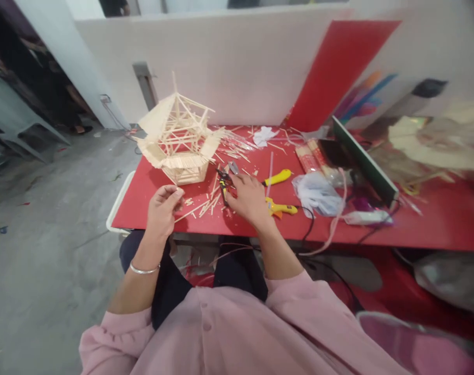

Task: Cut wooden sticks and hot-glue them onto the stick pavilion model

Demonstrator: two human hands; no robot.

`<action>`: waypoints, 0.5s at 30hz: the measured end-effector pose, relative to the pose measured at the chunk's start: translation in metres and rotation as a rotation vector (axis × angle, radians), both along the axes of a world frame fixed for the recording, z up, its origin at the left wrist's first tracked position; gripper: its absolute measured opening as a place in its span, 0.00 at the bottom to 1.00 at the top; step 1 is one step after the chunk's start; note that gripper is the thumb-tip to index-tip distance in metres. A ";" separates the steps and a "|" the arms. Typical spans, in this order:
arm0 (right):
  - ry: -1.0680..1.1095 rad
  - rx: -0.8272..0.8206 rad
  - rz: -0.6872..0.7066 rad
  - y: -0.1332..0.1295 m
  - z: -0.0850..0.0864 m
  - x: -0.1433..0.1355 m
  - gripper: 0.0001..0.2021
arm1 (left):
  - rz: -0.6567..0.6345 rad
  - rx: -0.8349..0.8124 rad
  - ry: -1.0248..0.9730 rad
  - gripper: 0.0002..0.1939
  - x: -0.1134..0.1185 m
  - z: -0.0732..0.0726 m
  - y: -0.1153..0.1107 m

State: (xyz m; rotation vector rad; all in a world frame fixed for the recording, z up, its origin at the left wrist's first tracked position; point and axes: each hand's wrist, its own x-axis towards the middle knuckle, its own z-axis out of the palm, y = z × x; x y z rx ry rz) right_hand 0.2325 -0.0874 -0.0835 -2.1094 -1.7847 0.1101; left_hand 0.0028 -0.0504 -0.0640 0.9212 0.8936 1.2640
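Note:
My left hand (163,209) is raised at the table's front left edge, thumb and forefinger pinched together. A tiny pale bit shows at its fingertips, too small to name. My right hand (249,199) reaches over a pair of black pliers (223,183) on the table, fingers and thumb closed about the handles, which it partly hides. Behind my left hand stands a pavilion-like model (186,169) built of thin wooden sticks, its roof partly covered. Loose wooden sticks (209,204) and small offcuts lie between my hands.
Right of my right hand lie a yellow glue gun (281,208) and a yellow-handled tool (278,177). Farther right are a clear plastic bag (318,192), stick packs (307,159) and an upright dark green board (363,161). Cables cross the front edge of the red table (135,208).

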 end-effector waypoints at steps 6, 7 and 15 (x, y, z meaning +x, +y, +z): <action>-0.043 -0.264 -0.164 -0.058 -0.012 0.079 0.22 | -0.030 -0.085 -0.017 0.12 0.017 -0.015 -0.001; -0.108 -0.349 -0.154 -0.062 -0.017 0.091 0.23 | -0.033 -0.092 -0.021 0.12 0.020 -0.016 -0.001; -0.194 -0.443 -0.016 -0.058 -0.041 0.138 0.14 | -0.009 -0.113 -0.104 0.18 0.026 -0.005 -0.002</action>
